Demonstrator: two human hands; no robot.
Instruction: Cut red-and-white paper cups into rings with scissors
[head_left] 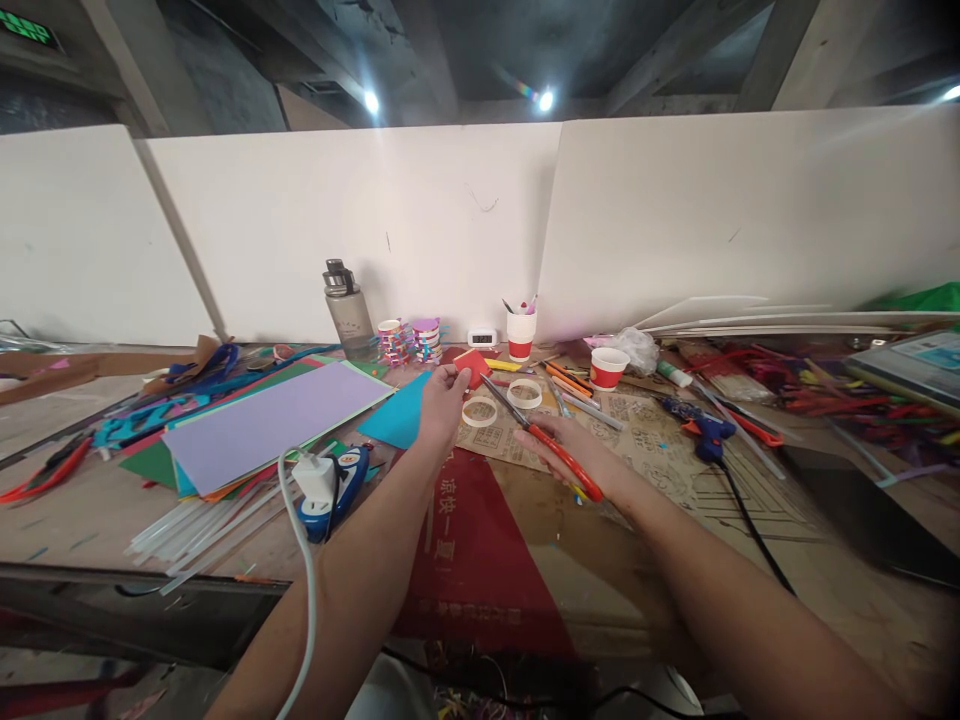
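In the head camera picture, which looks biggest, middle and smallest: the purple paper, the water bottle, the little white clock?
1. purple paper
2. water bottle
3. little white clock
The paper lies nearer the camera, but the gap is plain.

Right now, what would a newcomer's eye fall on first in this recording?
Probably the two bare arms reaching to mid-table: the left hand pinches a small red paper piece, while the right hand grips red-handled scissors with their blades aimed at it. Next, the big lilac paper sheet on a stack of coloured paper at left, and the blue glue gun at right.
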